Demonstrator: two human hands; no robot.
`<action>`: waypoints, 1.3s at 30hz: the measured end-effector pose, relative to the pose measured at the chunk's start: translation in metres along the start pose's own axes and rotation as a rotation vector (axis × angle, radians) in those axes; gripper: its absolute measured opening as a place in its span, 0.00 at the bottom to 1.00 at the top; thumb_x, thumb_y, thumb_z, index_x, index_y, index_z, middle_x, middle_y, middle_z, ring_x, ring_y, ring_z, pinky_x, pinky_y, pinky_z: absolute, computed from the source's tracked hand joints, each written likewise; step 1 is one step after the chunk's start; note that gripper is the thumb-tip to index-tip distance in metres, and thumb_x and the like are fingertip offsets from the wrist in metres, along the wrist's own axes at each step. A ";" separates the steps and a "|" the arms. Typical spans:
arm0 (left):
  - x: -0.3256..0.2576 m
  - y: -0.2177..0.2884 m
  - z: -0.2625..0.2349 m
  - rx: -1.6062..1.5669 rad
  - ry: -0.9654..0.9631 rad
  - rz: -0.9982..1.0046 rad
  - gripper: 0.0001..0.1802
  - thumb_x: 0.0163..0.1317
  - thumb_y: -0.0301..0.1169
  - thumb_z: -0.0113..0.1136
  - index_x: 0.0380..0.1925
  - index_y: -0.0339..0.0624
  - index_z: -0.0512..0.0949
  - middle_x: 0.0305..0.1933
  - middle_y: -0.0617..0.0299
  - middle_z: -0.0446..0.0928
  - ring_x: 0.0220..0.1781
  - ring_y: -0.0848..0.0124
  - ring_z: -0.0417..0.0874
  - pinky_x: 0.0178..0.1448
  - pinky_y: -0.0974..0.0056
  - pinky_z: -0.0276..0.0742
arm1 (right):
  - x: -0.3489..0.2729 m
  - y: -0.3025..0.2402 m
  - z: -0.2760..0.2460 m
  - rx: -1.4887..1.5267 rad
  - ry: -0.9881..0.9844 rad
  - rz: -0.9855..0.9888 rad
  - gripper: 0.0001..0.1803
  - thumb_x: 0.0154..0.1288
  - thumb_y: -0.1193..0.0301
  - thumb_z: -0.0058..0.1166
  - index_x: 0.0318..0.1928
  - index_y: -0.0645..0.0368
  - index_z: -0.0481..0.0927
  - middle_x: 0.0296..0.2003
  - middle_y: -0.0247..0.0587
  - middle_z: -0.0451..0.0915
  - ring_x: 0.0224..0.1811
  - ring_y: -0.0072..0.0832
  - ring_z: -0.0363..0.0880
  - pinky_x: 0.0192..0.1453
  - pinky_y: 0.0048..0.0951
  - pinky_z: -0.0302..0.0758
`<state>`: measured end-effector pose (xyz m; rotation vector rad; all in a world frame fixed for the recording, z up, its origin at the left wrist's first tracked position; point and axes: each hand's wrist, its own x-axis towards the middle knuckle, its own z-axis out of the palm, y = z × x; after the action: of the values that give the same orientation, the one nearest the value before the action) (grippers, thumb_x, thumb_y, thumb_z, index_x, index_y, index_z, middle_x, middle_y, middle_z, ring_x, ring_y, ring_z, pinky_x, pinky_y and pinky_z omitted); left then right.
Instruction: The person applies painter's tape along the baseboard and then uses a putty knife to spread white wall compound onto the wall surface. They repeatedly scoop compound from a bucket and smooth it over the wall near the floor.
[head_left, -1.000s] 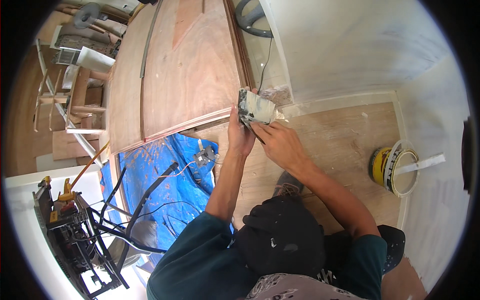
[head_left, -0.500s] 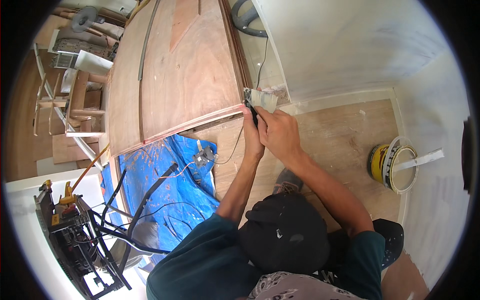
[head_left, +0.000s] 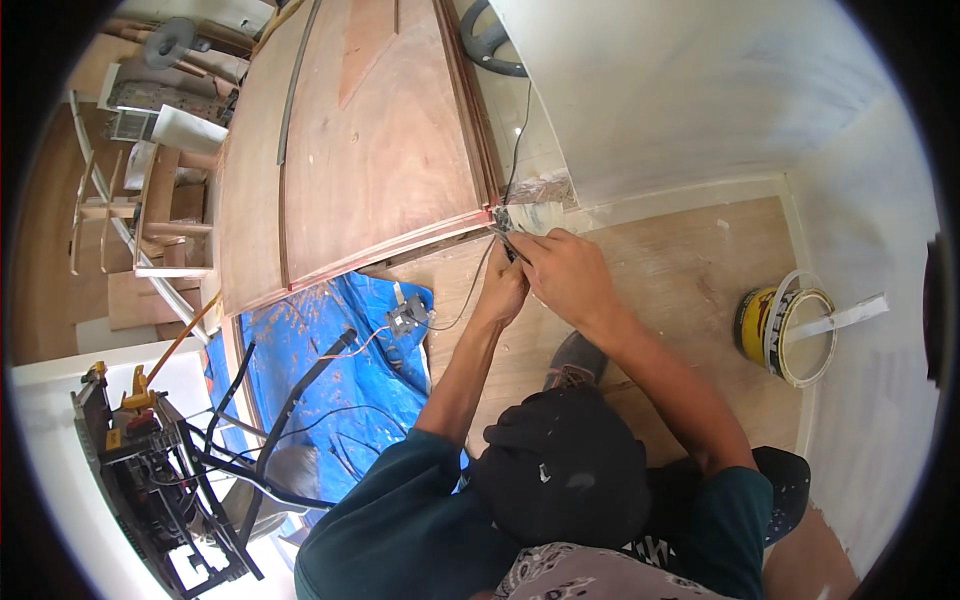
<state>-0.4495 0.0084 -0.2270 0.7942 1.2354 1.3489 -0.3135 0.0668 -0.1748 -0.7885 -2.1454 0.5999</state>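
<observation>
Head view: we look down over a dark cap and teal sleeves onto both hands, pressed close together at the low corner of a large reddish plywood panel (head_left: pixel 370 150) where it meets the white wall (head_left: pixel 680 90).

Right hand (head_left: pixel 565 275): fingers curled nearly closed around a small dark tool or cable end at the panel corner. We cannot tell which; the piece is too small and mostly covered.

Left hand (head_left: pixel 503 292): just beside the right and touching it, fingers folded in, seemingly pinching a thin grey wire (head_left: pixel 462 305). How firm the hold is, we cannot tell. We judge it steadies the wire so that the right hand can work at the corner.

The wire sags from the hands to a small grey electrical fitting (head_left: pixel 408 318) lying on a crumpled blue tarpaulin (head_left: pixel 320 370). The tarpaulin covers the floor under the panel edge, likely to catch dust and scraps.

A thin black cable (head_left: pixel 520 130) runs down along the wall to the same corner, next to a patch of clear plastic film (head_left: pixel 540 195) stuck at the foot of the wall.

Well apart, to the right, an open yellow paint bucket (head_left: pixel 785 325) stands on the bare wooden floor (head_left: pixel 680 260) with a white stirring stick (head_left: pixel 850 315) across its rim. At lower left stands a black folding tool stand (head_left: pixel 150 470).
</observation>
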 end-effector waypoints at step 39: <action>0.002 0.016 0.026 0.333 0.175 0.298 0.22 0.78 0.32 0.52 0.67 0.37 0.63 0.57 0.58 0.75 0.58 0.71 0.77 0.61 0.65 0.75 | 0.021 -0.006 0.011 0.056 0.097 0.138 0.15 0.56 0.75 0.61 0.46 0.59 0.83 0.26 0.47 0.83 0.28 0.45 0.82 0.32 0.43 0.80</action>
<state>-0.4297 0.0180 -0.2063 1.1480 1.5510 1.4949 -0.3347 0.0753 -0.1672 -0.9218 -1.9891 0.6767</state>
